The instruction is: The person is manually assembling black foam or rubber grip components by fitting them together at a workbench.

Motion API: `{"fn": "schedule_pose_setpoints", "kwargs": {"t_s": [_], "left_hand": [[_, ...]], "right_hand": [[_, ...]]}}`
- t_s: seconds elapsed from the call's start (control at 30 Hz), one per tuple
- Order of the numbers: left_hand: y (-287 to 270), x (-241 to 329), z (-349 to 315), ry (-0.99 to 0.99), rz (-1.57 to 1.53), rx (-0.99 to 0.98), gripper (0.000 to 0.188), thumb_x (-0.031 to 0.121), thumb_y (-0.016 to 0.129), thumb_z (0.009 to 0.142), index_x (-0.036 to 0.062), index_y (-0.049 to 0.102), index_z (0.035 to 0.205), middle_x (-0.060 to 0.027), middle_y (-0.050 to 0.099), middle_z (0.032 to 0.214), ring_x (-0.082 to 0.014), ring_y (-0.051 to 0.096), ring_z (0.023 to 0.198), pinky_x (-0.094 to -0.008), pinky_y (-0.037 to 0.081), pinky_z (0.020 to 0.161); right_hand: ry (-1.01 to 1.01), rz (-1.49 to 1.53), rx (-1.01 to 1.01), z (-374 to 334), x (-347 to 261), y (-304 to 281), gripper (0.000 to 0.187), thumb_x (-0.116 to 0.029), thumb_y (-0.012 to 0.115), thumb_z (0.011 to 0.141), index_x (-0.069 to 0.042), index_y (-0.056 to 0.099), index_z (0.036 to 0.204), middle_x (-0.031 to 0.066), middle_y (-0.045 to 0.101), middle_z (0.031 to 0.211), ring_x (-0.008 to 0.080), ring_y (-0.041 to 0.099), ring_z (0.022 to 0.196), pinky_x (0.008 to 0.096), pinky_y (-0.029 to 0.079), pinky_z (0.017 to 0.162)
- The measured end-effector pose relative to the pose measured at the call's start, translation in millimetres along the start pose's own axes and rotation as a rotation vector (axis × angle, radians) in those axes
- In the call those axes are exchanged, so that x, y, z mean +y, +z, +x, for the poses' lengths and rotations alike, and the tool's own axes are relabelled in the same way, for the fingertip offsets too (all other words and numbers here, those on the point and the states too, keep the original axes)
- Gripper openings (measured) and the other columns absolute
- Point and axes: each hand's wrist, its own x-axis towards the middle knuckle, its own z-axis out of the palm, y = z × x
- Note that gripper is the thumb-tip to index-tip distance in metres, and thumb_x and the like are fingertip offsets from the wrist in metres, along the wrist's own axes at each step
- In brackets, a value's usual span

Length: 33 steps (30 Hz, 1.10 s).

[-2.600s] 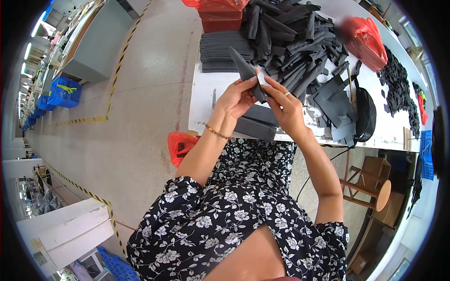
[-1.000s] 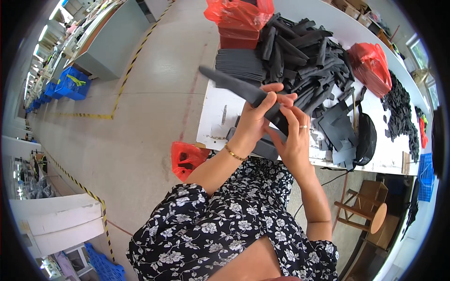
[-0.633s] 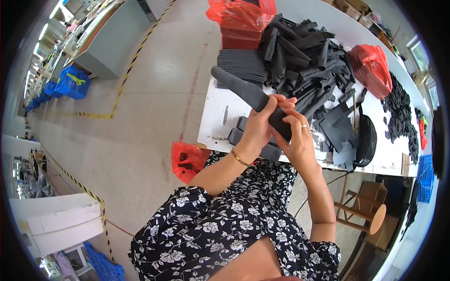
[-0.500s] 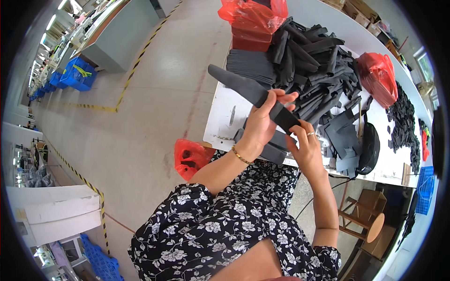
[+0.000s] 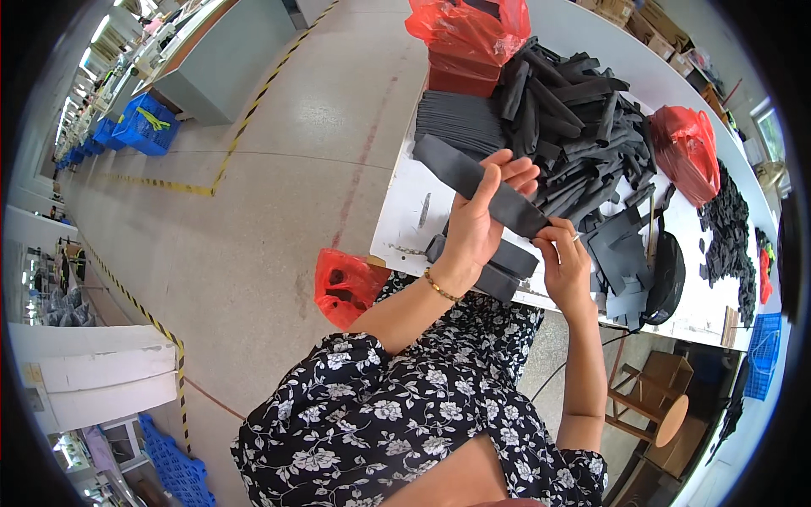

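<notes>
Two hands are working one dark strip (image 5: 449, 163) above the white table (image 5: 400, 218): left hand (image 5: 476, 228) is bracing it in the thumb's crook, right hand (image 5: 564, 258) is pinching its four-o'clock end. This piece is looking unfinished; at eleven o'clock a flat stack (image 5: 456, 120) is likely representing done work, at one a bigger curled heap (image 5: 585, 127) is likely remaining, order not showing.
</notes>
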Motion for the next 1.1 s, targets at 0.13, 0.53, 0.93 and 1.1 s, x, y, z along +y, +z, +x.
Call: {"fn": "schedule_pose_setpoints", "kwargs": {"t_s": [0.13,0.53,0.93,1.1], "left_hand": [[5,-1,-4,0.105,0.035,-0.096,0.034,0.030,0.051,0.099,-0.0013,0.055,0.112,-0.0155,0.067,0.101,-0.0300,0.062,0.108,-0.0423,0.046,0.103],[6,-10,-10,-0.046,-0.121,-0.131,0.032,0.031,0.053,0.099,0.0018,0.055,0.112,-0.0109,0.068,0.104,-0.0273,0.057,0.119,-0.0366,0.042,0.106],[-54,50,2,0.261,0.324,0.080,0.020,0.013,0.068,0.089,0.0005,0.065,0.103,-0.0058,0.069,0.090,-0.0132,0.068,0.076,-0.0309,0.059,0.071],[-42,60,-8,0.260,0.418,-0.058,0.015,0.007,0.063,0.091,-0.0046,0.063,0.100,-0.0149,0.069,0.089,-0.0321,0.070,0.086,-0.0406,0.060,0.079]], "right_hand": [[-0.096,-0.020,0.054,5,-6,0,0.014,0.007,0.064,0.082,0.000,0.058,0.093,0.0179,0.062,0.098,0.0316,0.063,0.076,0.0343,0.051,0.063],[-0.040,0.042,0.075,9,-9,7,0.014,0.007,0.065,0.080,0.000,0.058,0.090,0.0142,0.064,0.098,0.0274,0.064,0.076,0.0321,0.050,0.067],[-0.200,-0.145,0.081,-10,-2,-5,0.020,0.010,0.067,0.077,0.001,0.057,0.092,0.0173,0.059,0.100,0.0335,0.061,0.076,0.0378,0.050,0.062],[-0.286,-0.168,0.092,-15,-3,-7,0.027,0.015,0.068,0.069,0.003,0.056,0.090,0.0173,0.058,0.099,0.0324,0.060,0.076,0.0383,0.049,0.062]]}}
